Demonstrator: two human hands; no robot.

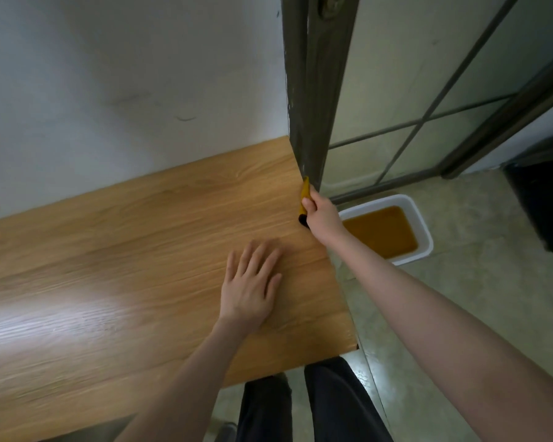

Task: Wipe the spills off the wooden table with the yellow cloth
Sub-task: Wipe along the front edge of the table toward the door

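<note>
The wooden table fills the left and middle of the view, its right edge running down past my hands. My right hand is closed around the yellow cloth at the table's far right edge, beside a dark door frame. Only a narrow strip of the cloth shows above my fingers, with a dark bit below them. My left hand lies flat on the tabletop with fingers spread, holding nothing. I make out no spill on the wood; the surface is blurred with a bright glare patch at the left.
A white tub of brown liquid sits on the floor just right of the table. The dark door frame rises at the table's far right corner. A black object stands at the far right. A white wall backs the table. My legs are below.
</note>
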